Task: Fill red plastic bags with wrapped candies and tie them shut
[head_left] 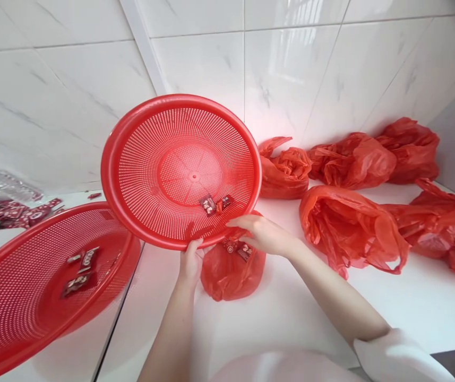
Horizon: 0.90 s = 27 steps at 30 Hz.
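A red plastic sieve basket [139, 223] is tipped toward me, its lower rim over a red plastic bag [231, 281]. Two or so small dark-red wrapped packets [207, 205] lie low on the basket's inner wall. My left hand [191, 261] is closed at the basket's lower rim, thumb on the edge; whether it also pinches the bag is hidden. At the bag's mouth, my right hand [261, 232] has its fingers closed on the red film, close beside the basket rim. Through the opening, more wrapped packets [244, 251] show in the bag.
To the left, a second red basket [58, 239] holds several wrapped packets [79, 281]. Behind it lie dark-red patterned packets [28, 215] and clear plastic [6, 183]. Several red bags [350, 228] stand along the right of the white table [286, 313], before a tiled wall [291, 79].
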Each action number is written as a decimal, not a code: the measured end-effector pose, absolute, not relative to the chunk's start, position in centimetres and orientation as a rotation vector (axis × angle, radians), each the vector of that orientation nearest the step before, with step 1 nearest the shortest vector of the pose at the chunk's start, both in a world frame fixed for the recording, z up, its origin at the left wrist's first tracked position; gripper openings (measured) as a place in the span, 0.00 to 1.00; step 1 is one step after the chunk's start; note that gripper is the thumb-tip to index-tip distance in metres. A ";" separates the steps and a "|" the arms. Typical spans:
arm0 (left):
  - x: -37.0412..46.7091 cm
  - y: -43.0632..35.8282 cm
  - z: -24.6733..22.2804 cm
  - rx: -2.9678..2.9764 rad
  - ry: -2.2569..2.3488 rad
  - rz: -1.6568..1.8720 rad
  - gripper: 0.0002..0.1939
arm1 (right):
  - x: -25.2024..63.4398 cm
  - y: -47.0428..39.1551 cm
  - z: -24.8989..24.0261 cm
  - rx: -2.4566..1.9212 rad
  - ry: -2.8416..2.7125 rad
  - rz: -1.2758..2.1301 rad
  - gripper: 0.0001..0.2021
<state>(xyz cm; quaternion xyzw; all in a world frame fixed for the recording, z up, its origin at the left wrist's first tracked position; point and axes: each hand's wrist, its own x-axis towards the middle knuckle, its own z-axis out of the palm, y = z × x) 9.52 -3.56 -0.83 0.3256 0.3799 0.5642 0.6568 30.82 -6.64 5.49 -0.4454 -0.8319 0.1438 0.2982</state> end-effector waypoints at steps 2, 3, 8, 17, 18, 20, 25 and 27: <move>9.8 -3.7 -0.6 0.726 0.865 1.265 0.17 | 30.9 -6.3 5.1 -1.163 -2.211 0.358 0.20; 9.9 -3.9 -0.5 0.720 0.864 1.257 0.17 | 30.9 -6.1 4.9 -1.177 -2.203 0.321 0.19; 11.0 -5.1 -0.3 0.714 0.821 1.164 0.22 | 30.7 -5.5 3.9 -1.471 -2.124 -0.013 0.18; 12.3 -6.6 -0.2 0.740 0.804 1.033 0.24 | 31.1 -4.6 3.1 -1.557 -2.047 0.196 0.09; 12.3 -6.6 -0.3 0.739 0.805 1.037 0.23 | 31.1 -4.7 3.3 -1.478 -1.999 0.245 0.07; 12.1 -6.3 -0.4 0.737 0.805 1.052 0.21 | 31.1 -4.8 3.7 -1.343 -1.869 0.365 0.06; 11.0 -5.1 -0.8 0.753 0.865 1.218 0.18 | 31.2 -5.3 4.5 -1.252 -1.591 0.703 0.06; 10.5 -4.5 -0.8 0.743 0.896 1.281 0.18 | 31.3 -5.5 4.7 -1.248 -1.558 0.760 0.07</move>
